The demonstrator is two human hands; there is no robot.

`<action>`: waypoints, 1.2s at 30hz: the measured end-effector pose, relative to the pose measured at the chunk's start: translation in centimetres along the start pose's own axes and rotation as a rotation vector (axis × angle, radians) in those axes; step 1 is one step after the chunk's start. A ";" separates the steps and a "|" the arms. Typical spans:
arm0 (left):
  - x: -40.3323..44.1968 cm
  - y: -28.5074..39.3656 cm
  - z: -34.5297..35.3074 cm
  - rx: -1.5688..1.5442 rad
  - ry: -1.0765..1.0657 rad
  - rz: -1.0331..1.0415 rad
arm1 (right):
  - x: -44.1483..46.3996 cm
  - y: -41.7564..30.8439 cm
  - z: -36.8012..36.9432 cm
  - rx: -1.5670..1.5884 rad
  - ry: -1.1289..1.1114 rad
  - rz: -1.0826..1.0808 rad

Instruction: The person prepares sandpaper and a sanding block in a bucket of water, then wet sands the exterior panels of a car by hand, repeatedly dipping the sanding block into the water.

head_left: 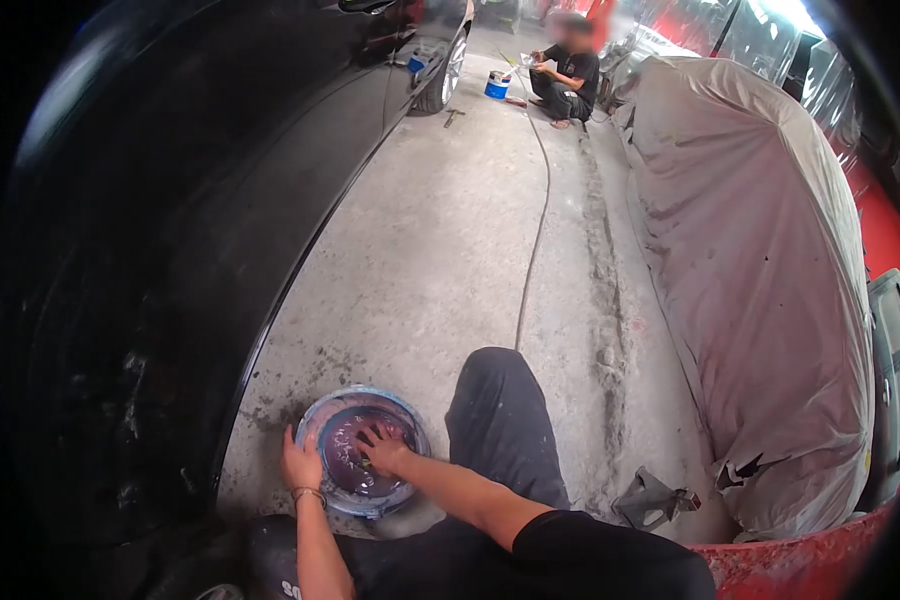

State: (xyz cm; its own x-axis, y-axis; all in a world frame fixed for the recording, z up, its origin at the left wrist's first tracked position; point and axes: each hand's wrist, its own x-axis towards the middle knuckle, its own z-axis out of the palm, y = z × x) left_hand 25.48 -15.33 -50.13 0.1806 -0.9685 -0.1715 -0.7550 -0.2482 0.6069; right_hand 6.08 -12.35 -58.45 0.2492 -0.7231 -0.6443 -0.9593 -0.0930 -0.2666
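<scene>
A round bucket (410, 412) with a pale, stained rim stands on the floor, with murky purplish water (342, 440) in it. My left hand (302, 464) grips the near left side of its rim. Inside, my right hand (384, 452) reaches over the water with its fingers spread, the tips at or in the liquid. A small yellow-green spot shows by these fingers, too small to name. Close on the left is the black car body panel (190, 200), marked with whitish smears.
A cable (543, 210) runs along the concrete floor (420, 240). A cloth-covered car (750, 250) lines the right side; a dark metal bracket (655, 500) lies near it. Further off, a person (570, 75) squats beside a blue-and-white can (497, 86). A hammer-like tool (454, 117) lies near the wheel (454, 75).
</scene>
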 end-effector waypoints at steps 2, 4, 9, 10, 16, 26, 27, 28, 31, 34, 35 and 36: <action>-0.7 -0.6 0.1 -0.020 -0.008 -0.055 | 0.6 0.2 -0.4 -0.061 -0.092 0.008; -1.5 -2.9 0.9 -0.066 0.042 -0.096 | 1.2 0.2 0.1 -0.063 -0.011 -0.057; -2.4 -4.0 1.2 -0.051 0.098 -0.162 | 0.6 -0.1 -1.1 -0.178 -0.071 -0.203; -2.4 -3.8 0.8 -0.025 0.075 -0.183 | 0.6 -0.3 -0.9 -0.191 -0.093 -0.226; 1.3 -3.6 1.5 -0.134 0.088 0.016 | 3.1 0.8 -1.4 0.323 -0.151 -0.262; 1.1 -4.8 1.9 -0.216 0.053 -0.046 | -7.7 -3.0 -22.5 1.642 -0.004 -0.378; 0.4 -3.6 1.4 -0.189 0.054 -0.101 | -8.3 -4.3 -25.6 1.592 0.105 -0.454; -0.2 -3.2 0.7 -0.160 0.058 -0.161 | -9.8 -5.8 -28.9 1.406 0.446 -0.653; -1.4 -5.8 1.4 -0.178 0.069 -0.229 | -10.5 -10.9 -37.6 1.131 1.141 -0.938; -3.6 -3.3 -0.7 -0.016 0.111 -0.383 | -12.8 -20.6 -42.2 0.762 1.292 -0.986; -3.1 -4.4 -0.2 0.045 0.143 -0.340 | -13.1 -23.1 -42.9 0.691 1.330 -1.013; -2.7 -3.3 -0.5 0.005 0.157 -0.310 | -13.7 -24.0 -43.6 0.616 1.391 -1.009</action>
State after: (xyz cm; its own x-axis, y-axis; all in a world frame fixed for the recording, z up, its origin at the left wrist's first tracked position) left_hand 27.79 -11.87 -51.25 0.4961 -0.8384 -0.2256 -0.6519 -0.5313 0.5410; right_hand 19.87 -30.08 -11.99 0.0479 -0.5654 0.8234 -0.2686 -0.8013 -0.5346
